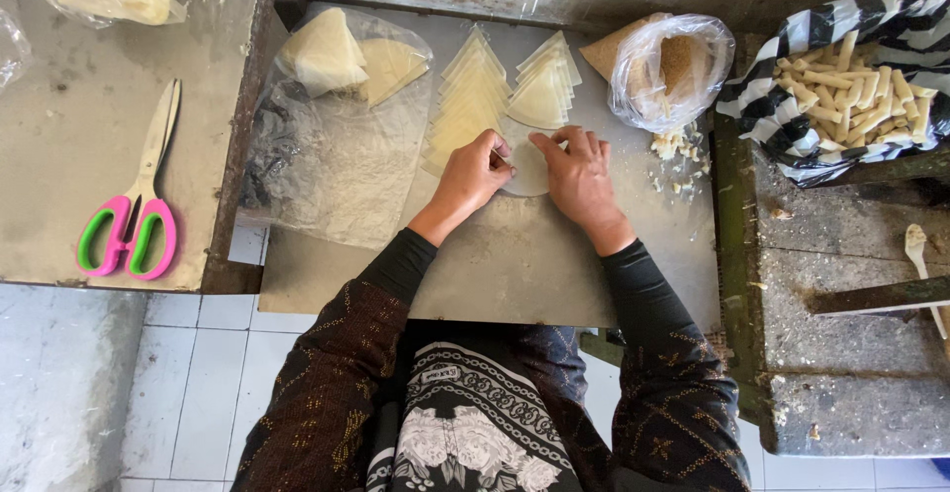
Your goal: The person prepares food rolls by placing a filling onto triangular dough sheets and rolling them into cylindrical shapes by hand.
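Left hand (473,173): fingertips pinching the near edge of a pale dough sheet (527,170) on the metal board (515,264).
Right hand (577,177): flat on the same sheet, fingers curled over its far edge.
Behind the hands: two fanned rows of triangular wrappers (473,106).
Left: clear plastic bag of wrappers (336,56); scissors with pink and green handles (134,205).
Right: small bag of filling (673,66); striped bag of finished rolls (861,81).

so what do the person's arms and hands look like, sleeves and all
Both hands, left and right, are bare: no gloves, and no rings or watch visible. Long dark sleeves reach the wrists, plain black at the cuffs, with a fine brown-gold dotted pattern higher up.
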